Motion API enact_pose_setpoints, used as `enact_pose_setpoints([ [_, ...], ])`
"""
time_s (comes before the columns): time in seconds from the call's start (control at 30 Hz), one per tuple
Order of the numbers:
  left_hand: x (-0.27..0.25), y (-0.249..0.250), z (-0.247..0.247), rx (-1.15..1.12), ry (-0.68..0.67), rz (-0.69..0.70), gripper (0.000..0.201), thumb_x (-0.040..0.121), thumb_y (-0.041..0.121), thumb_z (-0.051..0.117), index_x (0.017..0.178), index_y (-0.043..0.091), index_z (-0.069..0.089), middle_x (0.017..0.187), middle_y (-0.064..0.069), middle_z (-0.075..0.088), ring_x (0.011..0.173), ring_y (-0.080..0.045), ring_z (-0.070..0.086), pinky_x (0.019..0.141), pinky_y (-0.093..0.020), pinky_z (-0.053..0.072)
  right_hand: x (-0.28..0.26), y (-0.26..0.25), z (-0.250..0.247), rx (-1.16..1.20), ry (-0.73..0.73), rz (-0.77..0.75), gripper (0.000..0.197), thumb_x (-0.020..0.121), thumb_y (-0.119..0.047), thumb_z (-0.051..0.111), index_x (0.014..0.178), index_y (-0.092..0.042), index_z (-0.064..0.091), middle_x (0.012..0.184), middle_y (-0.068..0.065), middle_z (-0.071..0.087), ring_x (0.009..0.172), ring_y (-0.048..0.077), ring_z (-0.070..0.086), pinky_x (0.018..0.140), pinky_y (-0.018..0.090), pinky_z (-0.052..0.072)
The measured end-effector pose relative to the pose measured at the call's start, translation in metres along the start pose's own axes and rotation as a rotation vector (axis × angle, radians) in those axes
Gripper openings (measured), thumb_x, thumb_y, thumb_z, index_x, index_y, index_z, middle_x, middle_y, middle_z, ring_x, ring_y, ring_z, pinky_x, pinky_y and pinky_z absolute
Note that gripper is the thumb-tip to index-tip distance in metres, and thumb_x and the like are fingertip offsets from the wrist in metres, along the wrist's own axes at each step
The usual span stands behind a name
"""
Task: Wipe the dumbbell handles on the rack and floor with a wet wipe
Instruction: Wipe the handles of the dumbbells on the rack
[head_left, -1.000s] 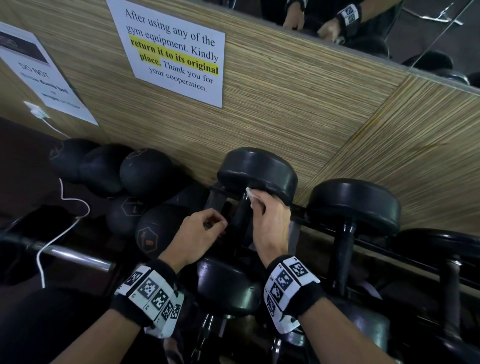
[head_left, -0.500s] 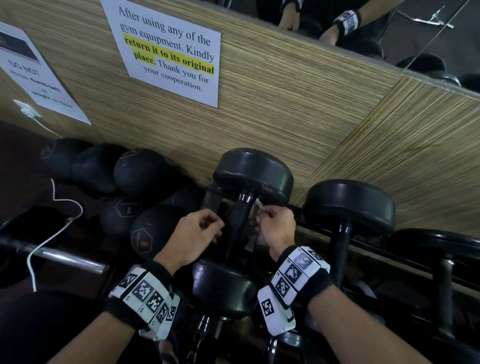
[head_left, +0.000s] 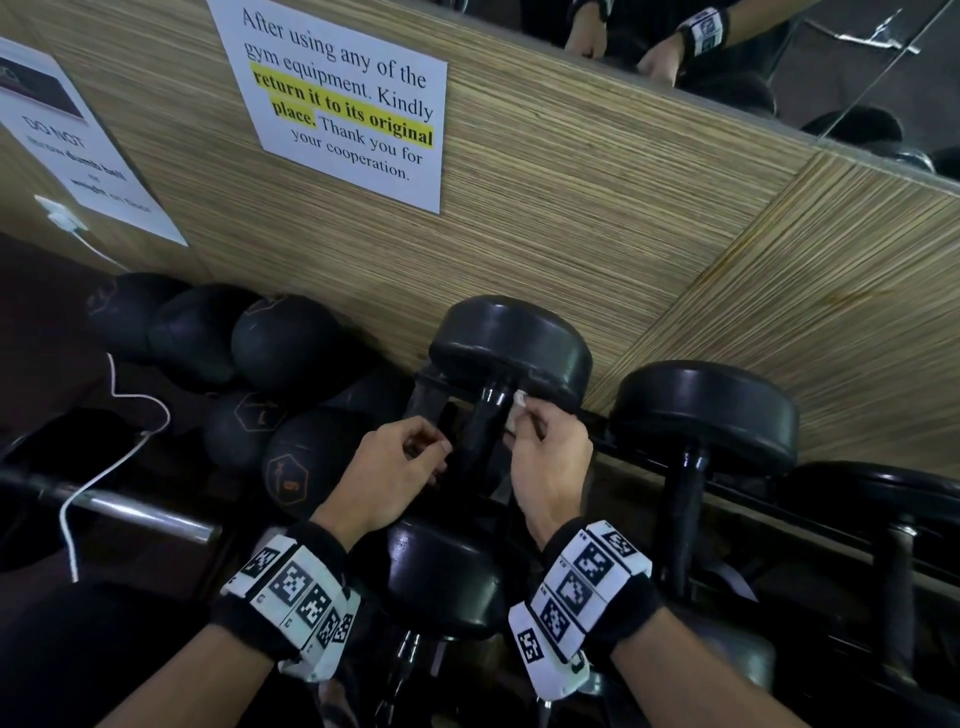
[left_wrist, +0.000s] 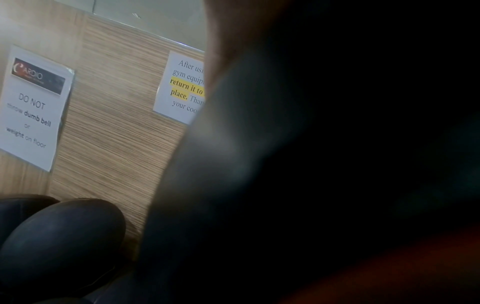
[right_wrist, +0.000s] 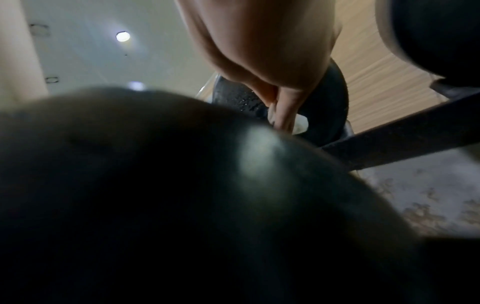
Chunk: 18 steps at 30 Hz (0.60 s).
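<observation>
A black dumbbell lies on the rack with its far head (head_left: 511, 348) against the wood wall and its near head (head_left: 441, 577) toward me. My right hand (head_left: 530, 415) pinches a small white wet wipe (head_left: 519, 408) against the right side of the dark handle (head_left: 480, 431), just below the far head. The right wrist view shows the wipe (right_wrist: 300, 124) at my fingertips (right_wrist: 281, 121). On the handle's left side is my left hand (head_left: 431, 447), fingers curled, with nothing visible in it. The left wrist view is mostly dark.
More black dumbbells (head_left: 701, 410) sit on the rack (head_left: 779, 512) to the right. Black medicine balls (head_left: 285, 343) are piled at the left, with a steel bar (head_left: 130, 506) and a white cable (head_left: 119, 447) nearby. Paper signs (head_left: 343, 104) hang on the wood wall.
My right hand was wrapped over the handle near the top, slid down and off to its right, and is now back up by the far head with the wipe. The left hand barely moved.
</observation>
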<state>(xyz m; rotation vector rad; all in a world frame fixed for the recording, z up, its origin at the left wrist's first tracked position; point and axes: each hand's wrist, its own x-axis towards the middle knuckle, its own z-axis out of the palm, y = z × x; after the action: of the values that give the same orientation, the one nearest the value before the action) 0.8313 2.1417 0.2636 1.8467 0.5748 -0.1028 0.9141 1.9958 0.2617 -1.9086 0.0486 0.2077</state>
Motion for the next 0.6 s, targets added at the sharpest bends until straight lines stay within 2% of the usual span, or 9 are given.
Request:
enact_pose_setpoints([
  [0.13, 0.001, -0.001, 0.000, 0.009, 0.012, 0.003, 0.009, 0.094, 0.020, 0.066, 0.085, 0.018, 0.069, 0.074, -0.002, 0.073, 0.065, -0.013, 0.068, 0.065, -0.020, 0.050, -0.008, -0.007, 0.001, -0.056, 0.000, -0.122, 0.023, 0.100, -0.013, 0.059, 0.118, -0.017, 0.073, 0.103, -0.008, 0.074, 0.097, 0.005, 0.070, 0.088, 0.032, 0.060],
  [0.23, 0.001, -0.001, 0.000, 0.022, 0.014, 0.014, 0.010, 0.094, 0.019, 0.066, 0.084, 0.019, 0.068, 0.072, -0.001, 0.073, 0.065, -0.014, 0.069, 0.070, -0.027, 0.055, -0.012, -0.008, 0.002, -0.080, -0.023, -0.148, 0.026, 0.102, -0.014, 0.056, 0.124, -0.016, 0.070, 0.112, -0.007, 0.073, 0.105, 0.004, 0.068, 0.093, 0.032, 0.058],
  [0.3, 0.000, 0.000, 0.001, 0.019, 0.027, 0.028, 0.009, 0.094, 0.017, 0.066, 0.086, 0.021, 0.067, 0.073, -0.001, 0.073, 0.066, -0.013, 0.069, 0.072, -0.030, 0.057, -0.017, -0.010, -0.001, -0.089, -0.041, -0.157, 0.028, 0.103, -0.013, 0.055, 0.126, -0.016, 0.069, 0.113, -0.011, 0.072, 0.104, 0.000, 0.067, 0.094, 0.030, 0.057],
  [0.37, -0.001, 0.000, 0.001, 0.014, 0.057, 0.055, 0.008, 0.094, 0.015, 0.065, 0.093, 0.023, 0.067, 0.078, 0.000, 0.072, 0.069, -0.009, 0.069, 0.073, -0.029, 0.057, -0.023, -0.015, -0.003, -0.122, -0.061, -0.213, 0.027, 0.103, -0.014, 0.054, 0.125, -0.019, 0.070, 0.099, -0.019, 0.070, 0.091, -0.012, 0.064, 0.090, 0.016, 0.054],
  [0.4, -0.002, 0.001, 0.001, 0.018, 0.078, 0.079, 0.010, 0.095, 0.015, 0.064, 0.101, 0.023, 0.066, 0.082, 0.002, 0.072, 0.073, -0.007, 0.069, 0.075, -0.029, 0.057, -0.026, -0.018, -0.003, -0.157, -0.078, -0.256, 0.027, 0.103, -0.015, 0.055, 0.124, -0.021, 0.070, 0.095, -0.018, 0.070, 0.085, -0.015, 0.062, 0.085, 0.007, 0.050],
  [0.43, -0.003, 0.002, 0.000, 0.027, 0.095, 0.115, 0.018, 0.096, 0.015, 0.063, 0.111, 0.024, 0.065, 0.087, 0.005, 0.072, 0.077, -0.005, 0.069, 0.079, -0.028, 0.057, -0.029, -0.021, -0.002, -0.184, -0.102, -0.301, 0.026, 0.102, -0.016, 0.056, 0.123, -0.022, 0.071, 0.096, -0.015, 0.073, 0.086, -0.015, 0.062, 0.082, 0.003, 0.046],
  [0.47, -0.005, 0.005, -0.001, 0.023, 0.096, 0.161, 0.028, 0.096, 0.014, 0.062, 0.122, 0.025, 0.062, 0.093, 0.008, 0.072, 0.083, -0.004, 0.069, 0.082, -0.026, 0.056, -0.031, -0.025, 0.000, -0.187, -0.139, -0.329, 0.025, 0.102, -0.018, 0.057, 0.121, -0.024, 0.071, 0.101, -0.013, 0.075, 0.091, -0.014, 0.063, 0.084, 0.004, 0.046],
  [0.53, -0.008, 0.009, -0.005, -0.047, 0.050, 0.253, 0.044, 0.097, 0.010, 0.059, 0.138, 0.025, 0.053, 0.110, 0.011, 0.071, 0.098, -0.003, 0.067, 0.088, -0.021, 0.053, -0.036, -0.028, 0.002, -0.131, -0.226, -0.313, 0.025, 0.102, -0.022, 0.057, 0.122, -0.029, 0.071, 0.109, -0.017, 0.074, 0.101, -0.008, 0.065, 0.090, 0.014, 0.051],
  [0.6, -0.010, 0.012, -0.012, -0.112, -0.014, 0.285, 0.048, 0.097, 0.009, 0.060, 0.141, 0.024, 0.051, 0.121, 0.010, 0.068, 0.111, -0.005, 0.064, 0.095, -0.022, 0.050, -0.042, -0.029, -0.001, 0.018, -0.291, -0.239, 0.024, 0.102, -0.019, 0.059, 0.121, -0.025, 0.072, 0.110, -0.018, 0.074, 0.106, -0.003, 0.066, 0.094, 0.022, 0.052],
])
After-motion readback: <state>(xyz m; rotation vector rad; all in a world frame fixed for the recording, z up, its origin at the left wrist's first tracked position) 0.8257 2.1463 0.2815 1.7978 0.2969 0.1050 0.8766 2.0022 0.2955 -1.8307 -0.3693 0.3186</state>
